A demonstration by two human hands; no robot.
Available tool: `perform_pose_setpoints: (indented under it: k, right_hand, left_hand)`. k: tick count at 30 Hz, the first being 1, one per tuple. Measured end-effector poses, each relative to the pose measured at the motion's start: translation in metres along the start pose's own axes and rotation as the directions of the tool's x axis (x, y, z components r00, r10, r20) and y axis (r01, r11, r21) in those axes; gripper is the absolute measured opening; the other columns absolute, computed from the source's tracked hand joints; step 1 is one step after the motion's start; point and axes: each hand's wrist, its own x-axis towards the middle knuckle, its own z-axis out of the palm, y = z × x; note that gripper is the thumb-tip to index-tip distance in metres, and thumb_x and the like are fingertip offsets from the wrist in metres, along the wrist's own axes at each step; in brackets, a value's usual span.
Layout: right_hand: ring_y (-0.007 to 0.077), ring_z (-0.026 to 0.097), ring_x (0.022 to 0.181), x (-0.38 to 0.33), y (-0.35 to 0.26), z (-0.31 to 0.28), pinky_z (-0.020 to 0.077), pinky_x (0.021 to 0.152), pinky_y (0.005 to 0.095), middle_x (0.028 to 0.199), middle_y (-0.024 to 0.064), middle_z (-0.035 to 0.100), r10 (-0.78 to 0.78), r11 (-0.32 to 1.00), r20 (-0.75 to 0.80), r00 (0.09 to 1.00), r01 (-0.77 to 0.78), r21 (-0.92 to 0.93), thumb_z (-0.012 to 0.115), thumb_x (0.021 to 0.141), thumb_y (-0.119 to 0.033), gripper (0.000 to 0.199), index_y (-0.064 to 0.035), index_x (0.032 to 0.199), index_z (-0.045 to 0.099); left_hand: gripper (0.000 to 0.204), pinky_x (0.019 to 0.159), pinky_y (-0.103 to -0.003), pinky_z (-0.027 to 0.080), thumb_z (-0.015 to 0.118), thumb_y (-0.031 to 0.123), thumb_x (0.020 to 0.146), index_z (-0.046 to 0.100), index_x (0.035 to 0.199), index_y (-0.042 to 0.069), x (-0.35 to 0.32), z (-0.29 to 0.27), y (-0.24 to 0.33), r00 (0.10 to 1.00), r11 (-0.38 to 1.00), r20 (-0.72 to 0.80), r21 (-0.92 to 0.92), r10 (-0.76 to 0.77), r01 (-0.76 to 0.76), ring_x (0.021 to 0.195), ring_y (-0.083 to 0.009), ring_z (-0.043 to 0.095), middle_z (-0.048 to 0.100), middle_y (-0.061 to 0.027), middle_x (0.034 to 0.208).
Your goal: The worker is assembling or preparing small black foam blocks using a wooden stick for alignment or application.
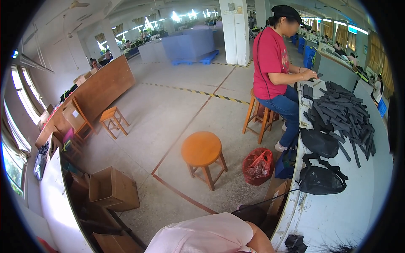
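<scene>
Though the wearer's hands are out of view and their grip cannot be told, a black bag [321, 181] with straps lies on the white desk [358, 189] at right.

Near the lower edge show a pale pink shirt [202, 234] and, on the desk, a small black item [295, 243]. Just beyond the bag sits a black pouch [319, 144], then a heap of dark grey strips [344, 110]. Beside the heap, a co-worker [272, 63] in red sits with both arms over the desk. A round wooden stool [201, 148] stands on the floor [168, 114].
</scene>
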Motion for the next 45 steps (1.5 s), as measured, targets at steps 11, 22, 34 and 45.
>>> perform_pose_setpoints:
  k: [11,22,34,45]
  right_hand:
    - [0.0110,0.053,0.079,0.013,0.005,-0.002,0.0454,0.062,0.0220,0.086,0.0003,0.050,0.031,0.999,-0.008,0.999,-0.032,-0.027,0.048,0.084,-0.018,0.020,-0.0079,0.101,0.048]
    - [0.0116,0.054,0.081,0.002,-0.004,-0.016,0.0459,0.063,0.0227,0.088,0.0006,0.050,-0.002,0.999,-0.099,0.995,-0.001,-0.034,0.047,0.085,-0.018,0.019,-0.0083,0.102,0.048]
    - [0.0089,0.053,0.074,-0.285,-0.121,-0.018,0.0427,0.066,0.0203,0.081,0.0028,0.056,-0.650,0.759,-0.626,0.431,0.397,-0.516,0.055,0.074,0.001,0.013,-0.0008,0.086,0.054]
    - [0.0162,0.056,0.065,-0.308,-0.121,0.010,0.0435,0.058,0.0267,0.077,0.0078,0.056,-0.923,0.191,-0.241,0.299,-0.186,-0.964,0.063,0.071,-0.006,0.022,0.0000,0.092,0.058]
  left_hand:
    - [0.019,0.059,-0.026,0.047,0.059,0.021,0.080,0.067,0.079,0.004,0.011,0.001,-0.015,0.979,0.995,0.184,-0.068,0.085,-0.074,0.066,-0.0107,0.061,0.066,-0.0052,0.076]
    - [0.031,0.079,-0.031,0.042,0.059,0.025,0.080,0.058,0.105,0.007,0.012,0.016,-0.022,0.930,0.842,0.080,0.403,0.358,-0.359,0.095,-0.0205,0.054,0.054,-0.0125,0.108]
    - [0.009,0.060,-0.025,0.048,0.062,0.000,0.071,0.061,0.079,0.002,-0.018,-0.018,0.065,0.876,0.769,0.195,0.422,0.441,-0.481,0.069,-0.0184,0.060,0.060,-0.0075,0.081]
    - [0.003,0.065,-0.021,0.040,0.056,0.003,0.082,0.053,0.081,0.001,-0.024,-0.005,0.043,0.948,0.941,0.011,0.121,0.318,-0.317,0.070,-0.0095,0.049,0.055,-0.0054,0.081]
